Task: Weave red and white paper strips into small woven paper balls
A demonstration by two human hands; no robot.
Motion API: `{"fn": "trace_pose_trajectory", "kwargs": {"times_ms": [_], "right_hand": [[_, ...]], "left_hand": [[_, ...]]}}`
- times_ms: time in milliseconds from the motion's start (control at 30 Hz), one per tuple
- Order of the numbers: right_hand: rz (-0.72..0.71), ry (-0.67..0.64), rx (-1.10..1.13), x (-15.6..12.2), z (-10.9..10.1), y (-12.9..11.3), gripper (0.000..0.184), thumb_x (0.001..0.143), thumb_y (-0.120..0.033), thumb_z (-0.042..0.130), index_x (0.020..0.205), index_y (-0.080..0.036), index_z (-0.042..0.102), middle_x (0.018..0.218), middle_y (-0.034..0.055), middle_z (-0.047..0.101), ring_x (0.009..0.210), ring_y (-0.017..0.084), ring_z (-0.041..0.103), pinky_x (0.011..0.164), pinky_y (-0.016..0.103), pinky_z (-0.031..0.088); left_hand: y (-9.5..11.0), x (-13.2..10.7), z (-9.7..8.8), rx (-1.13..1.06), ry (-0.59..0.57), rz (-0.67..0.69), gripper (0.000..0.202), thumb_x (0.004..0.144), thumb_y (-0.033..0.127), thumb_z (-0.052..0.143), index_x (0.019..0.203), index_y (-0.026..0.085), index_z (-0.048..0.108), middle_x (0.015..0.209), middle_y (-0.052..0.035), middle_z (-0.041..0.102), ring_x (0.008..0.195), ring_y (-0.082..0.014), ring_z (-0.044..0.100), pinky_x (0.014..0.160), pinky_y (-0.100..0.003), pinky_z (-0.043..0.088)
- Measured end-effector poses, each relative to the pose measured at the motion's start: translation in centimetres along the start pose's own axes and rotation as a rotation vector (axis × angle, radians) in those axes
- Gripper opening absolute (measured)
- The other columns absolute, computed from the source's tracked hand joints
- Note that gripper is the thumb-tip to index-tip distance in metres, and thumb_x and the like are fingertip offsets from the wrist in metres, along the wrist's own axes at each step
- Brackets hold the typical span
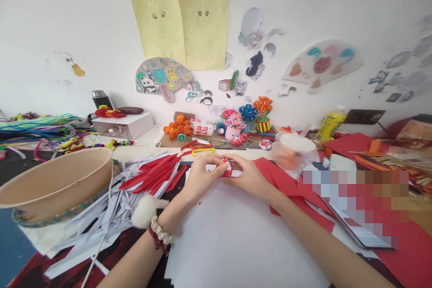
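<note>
Both hands meet over the far edge of a large white sheet (236, 229). Between them is a small folded red-and-white paper piece (228, 169). My left hand (206, 172) pinches it with thumb and fingertips, while my right hand (248, 171) grips its other side, fingers curled behind. The fingers cover part of the piece, so its full shape is hidden. Left of the hands lies a heap of red paper strips (153, 174), on top of white paper strips (101, 216). A white fluffy ball (146, 211) sits beside my left wrist.
A beige oval bowl (60, 175) stands at the left. Yellow-handled scissors (203, 151) lie beyond the hands. Red paper sheets (273, 175) and a phone or tablet (364, 229) are at the right. Pipe-cleaner flowers (248, 112), a lidded cup (293, 148) and a yellow bottle (330, 123) line the back.
</note>
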State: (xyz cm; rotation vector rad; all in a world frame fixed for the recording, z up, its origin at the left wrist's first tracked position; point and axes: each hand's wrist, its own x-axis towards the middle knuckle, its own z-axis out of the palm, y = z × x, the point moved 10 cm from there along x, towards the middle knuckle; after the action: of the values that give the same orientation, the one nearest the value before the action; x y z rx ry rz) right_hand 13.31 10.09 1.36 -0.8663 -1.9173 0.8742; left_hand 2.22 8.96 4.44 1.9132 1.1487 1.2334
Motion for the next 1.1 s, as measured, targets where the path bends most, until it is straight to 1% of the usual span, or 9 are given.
{"fn": "trace_pose_trajectory", "kwargs": {"times_ms": [133,233,333,533,700,800,967,1033,1100], "right_hand": [[-0.013,0.002,-0.003,0.0,0.1,-0.1,0.044,0.073,-0.021,0.07,0.116,-0.02,0.061,0.114,0.0065,0.066,0.099,0.023,0.063,0.082,0.033,0.052],[-0.017,0.004,-0.043,0.0,-0.1,-0.3,0.037,0.072,-0.02,0.07,0.109,-0.02,0.064,0.103,0.0046,0.069,0.09,0.022,0.064,0.077,0.032,0.052],[-0.019,-0.004,-0.022,0.1,-0.3,-0.3,0.037,0.071,-0.021,0.071,0.108,-0.021,0.065,0.099,0.0035,0.069,0.086,0.021,0.063,0.075,0.032,0.052],[-0.009,-0.032,0.07,0.1,-0.2,-0.2,0.039,0.07,-0.023,0.075,0.107,-0.021,0.066,0.103,0.0048,0.068,0.09,0.022,0.064,0.079,0.034,0.052],[-0.011,-0.043,0.057,0.0,-0.1,-0.4,0.04,0.07,-0.023,0.075,0.108,-0.021,0.066,0.105,0.0052,0.068,0.092,0.022,0.063,0.081,0.034,0.052],[-0.021,-0.038,0.033,-0.1,-0.2,-0.6,0.039,0.071,-0.022,0.073,0.11,-0.021,0.066,0.104,0.0049,0.068,0.089,0.021,0.063,0.078,0.032,0.051],[-0.109,-0.032,-0.135,-0.1,-0.3,-1.9,0.025,0.072,-0.02,0.07,0.097,-0.02,0.066,0.092,0.0023,0.066,0.077,0.017,0.058,0.065,0.026,0.045],[-0.146,-0.042,-0.177,-0.1,-0.2,-2.4,0.016,0.073,-0.019,0.068,0.089,-0.02,0.065,0.083,0.0004,0.064,0.071,0.014,0.054,0.061,0.025,0.042],[-0.173,-0.053,-0.177,-0.1,0.0,-2.8,0.012,0.074,-0.018,0.067,0.085,-0.02,0.063,0.08,-0.0006,0.062,0.069,0.014,0.053,0.061,0.024,0.041]], "left_hand": [[0.9,-0.1,-0.3,0.246,0.004,0.04,0.006,0.072,0.027,0.075,0.07,0.023,0.071,0.107,-0.0037,0.069,0.109,-0.0278,0.054,0.096,-0.045,0.035],[1.5,-0.3,-0.4,0.398,0.015,0.073,0.006,0.075,0.029,0.073,0.071,0.026,0.071,0.113,-0.0001,0.067,0.111,-0.0278,0.049,0.094,-0.047,0.031],[2.1,-0.6,0.0,0.454,0.012,0.114,0.008,0.08,0.028,0.07,0.072,0.026,0.069,0.118,0.0024,0.065,0.113,-0.0261,0.046,0.095,-0.046,0.027],[2.2,-1.0,0.6,0.495,-0.012,0.128,0.01,0.087,0.022,0.061,0.078,0.023,0.063,0.121,0.002,0.06,0.113,-0.0228,0.045,0.091,-0.043,0.025],[2.4,-1.1,1.0,0.545,-0.045,0.153,0.011,0.088,0.019,0.057,0.079,0.022,0.06,0.117,0.0014,0.06,0.111,-0.0224,0.046,0.09,-0.043,0.026],[2.5,-1.1,0.9,0.531,-0.04,0.136,0.009,0.087,0.02,0.059,0.078,0.022,0.061,0.116,0.0012,0.061,0.11,-0.023,0.046,0.09,-0.043,0.026],[2.0,-0.9,0.6,0.397,-0.048,0.011,0.011,0.081,0.031,0.068,0.073,0.023,0.066,0.117,-0.0011,0.061,0.115,-0.0272,0.045,0.096,-0.048,0.025],[1.9,-0.8,0.6,0.356,-0.053,-0.024,0.013,0.079,0.03,0.069,0.07,0.023,0.066,0.116,-0.002,0.062,0.115,-0.0286,0.045,0.097,-0.05,0.026],[1.9,-0.7,0.3,0.323,-0.024,-0.028,0.013,0.079,0.029,0.069,0.067,0.023,0.066,0.114,-0.0024,0.062,0.115,-0.0292,0.046,0.097,-0.05,0.027]]}}
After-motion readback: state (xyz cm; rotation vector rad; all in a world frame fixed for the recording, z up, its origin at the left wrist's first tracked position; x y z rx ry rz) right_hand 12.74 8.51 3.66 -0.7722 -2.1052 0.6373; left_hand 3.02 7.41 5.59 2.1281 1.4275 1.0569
